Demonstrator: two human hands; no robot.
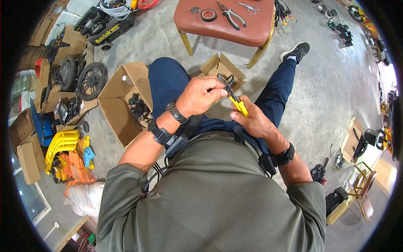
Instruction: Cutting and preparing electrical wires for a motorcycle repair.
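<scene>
Right grip (254, 119) closed round the yellow-handled pliers (239, 105), handles in the palm. Left grip (202, 95) pinched, thumb to fingers, on a black cable (231, 79) as best I can read it; exact contact is hidden by the fingers.

Cable is up at the pliers' head, looped just past my left fingertips, above the space between the legs. Can't tell if the jaws are biting or only beside it.

Progress, my judgement: mid-step. Tool picked up, cable brought to it, both grips busy. No cut or stripped end I can make out, so I'd call this piece unfinished.

Just beyond the grips: small open box (208, 64) on the floor; can't read its contents. Off to the left: large box (117, 105) with a tangle of black wires (137, 105). Can't tell if those are done or waiting.

Farther out, chair (257, 33) carries 4 items, all out of my grips: black pliers (231, 18), tape roll (208, 15), small ring (195, 9), scissors (248, 7).
</scene>
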